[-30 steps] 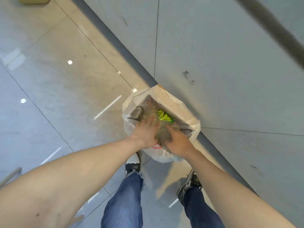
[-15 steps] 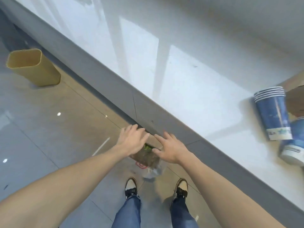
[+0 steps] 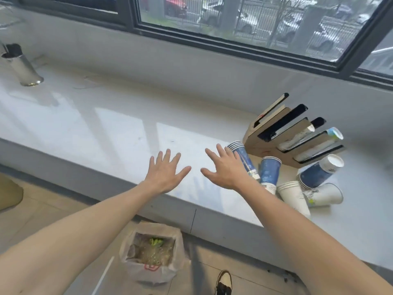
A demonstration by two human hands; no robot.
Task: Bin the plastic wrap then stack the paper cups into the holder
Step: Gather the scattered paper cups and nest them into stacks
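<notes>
My left hand (image 3: 165, 173) and my right hand (image 3: 223, 167) hover with fingers spread over the white counter (image 3: 106, 128), both holding nothing. Just right of my right hand lie stacks of blue paper cups (image 3: 269, 173) and white paper cups (image 3: 291, 194) on their sides. Behind them stands the cup holder (image 3: 282, 133), a wooden block with slanted slots, some holding cups. On the floor below, the bag-lined bin (image 3: 153, 252) holds crumpled clear plastic wrap (image 3: 152, 251).
A metal cylinder (image 3: 23, 67) stands at the counter's far left. A window (image 3: 234, 22) runs along the back. A tan bin (image 3: 8, 192) sits on the floor at left. My shoe (image 3: 223, 282) is beside the bag.
Both hands left the plastic wrap in the bin and rose to the counter. My view lifted from the floor to the counter, cups and holder.
</notes>
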